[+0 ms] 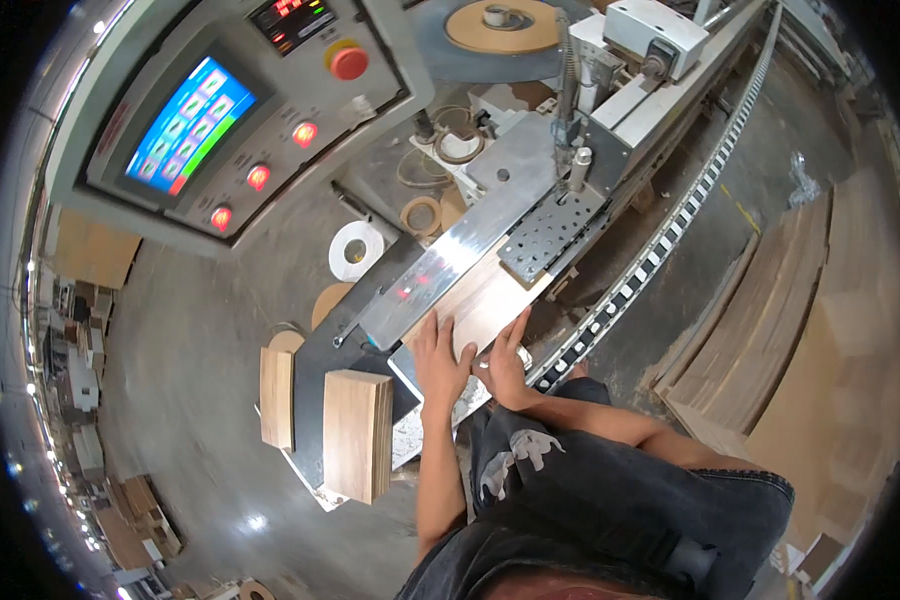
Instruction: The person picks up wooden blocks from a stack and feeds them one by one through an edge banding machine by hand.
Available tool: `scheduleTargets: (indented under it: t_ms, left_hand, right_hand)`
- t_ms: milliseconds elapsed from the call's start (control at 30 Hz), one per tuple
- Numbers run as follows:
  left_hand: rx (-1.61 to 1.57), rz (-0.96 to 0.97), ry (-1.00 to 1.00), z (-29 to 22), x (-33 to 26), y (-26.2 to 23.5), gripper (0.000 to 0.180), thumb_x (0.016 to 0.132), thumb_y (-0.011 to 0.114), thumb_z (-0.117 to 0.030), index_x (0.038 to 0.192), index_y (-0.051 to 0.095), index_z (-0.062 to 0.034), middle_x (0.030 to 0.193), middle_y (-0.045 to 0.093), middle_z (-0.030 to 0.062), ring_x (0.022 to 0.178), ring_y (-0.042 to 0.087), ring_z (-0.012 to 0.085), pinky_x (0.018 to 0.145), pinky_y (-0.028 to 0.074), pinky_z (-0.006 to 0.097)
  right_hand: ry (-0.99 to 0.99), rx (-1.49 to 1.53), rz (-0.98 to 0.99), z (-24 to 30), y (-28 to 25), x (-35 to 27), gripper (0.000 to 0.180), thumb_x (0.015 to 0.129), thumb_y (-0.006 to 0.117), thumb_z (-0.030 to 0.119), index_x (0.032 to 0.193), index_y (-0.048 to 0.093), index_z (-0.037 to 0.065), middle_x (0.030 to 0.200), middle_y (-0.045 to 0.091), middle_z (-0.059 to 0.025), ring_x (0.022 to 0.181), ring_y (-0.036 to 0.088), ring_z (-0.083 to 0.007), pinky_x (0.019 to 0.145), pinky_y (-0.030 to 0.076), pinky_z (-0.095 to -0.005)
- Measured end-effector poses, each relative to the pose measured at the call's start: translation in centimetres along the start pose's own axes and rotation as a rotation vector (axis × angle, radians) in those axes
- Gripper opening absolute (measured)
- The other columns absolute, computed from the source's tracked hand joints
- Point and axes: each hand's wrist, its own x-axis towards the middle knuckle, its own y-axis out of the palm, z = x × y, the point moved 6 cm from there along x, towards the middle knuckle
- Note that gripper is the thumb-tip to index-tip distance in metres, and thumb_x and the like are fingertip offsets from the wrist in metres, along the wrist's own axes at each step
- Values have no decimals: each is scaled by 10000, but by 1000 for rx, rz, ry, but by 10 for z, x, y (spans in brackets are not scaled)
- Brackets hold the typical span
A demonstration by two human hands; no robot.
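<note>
A light wood-grain board (492, 303) lies on the machine's feed bed, its far end under a dark perforated plate (552, 236). My left hand (442, 358) rests on the board's near left part, fingers stretched out and lying flat. Close beside it, my right hand (507, 370) touches the near right edge of the board with its fingers extended. The two thumbs point toward each other at the near end. Along the board's left side runs a shiny metal guide (440, 272). The undersides of my fingers are hidden.
A stack of wooden boards (358, 432) and a smaller stack (277, 398) stand on the dark side table at left. A control panel (240, 110) with a screen and red buttons overhangs the upper left. A chain track (650, 275) runs along the right. Long boards (760, 310) lie further right.
</note>
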Motion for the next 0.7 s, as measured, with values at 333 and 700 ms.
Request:
scheduleTargets:
  t_ms: [333, 700]
  left_hand:
    - [175, 105, -215, -21, -38, 6, 836, 883, 799, -318, 1588, 420, -75, 1693, 284, 231, 1521, 337, 447, 1236, 297, 519]
    - [54, 36, -275, -15, -33, 12, 913, 830, 783, -62, 1621, 326, -30, 1666, 362, 212, 1556, 314, 405, 1265, 241, 549]
  right_hand:
    - [-20, -80, 23, -19, -54, 35, 1301, 759, 940, 300, 1500, 27, -256, 1608, -227, -448, 1212, 579, -600, 892, 584, -436]
    - [-34, -123, 21, -39, -123, 89, 1244, 756, 927, 435, 1411, 198, -331, 1567, -195, -513, 918, 708, -541, 699, 602, -424]
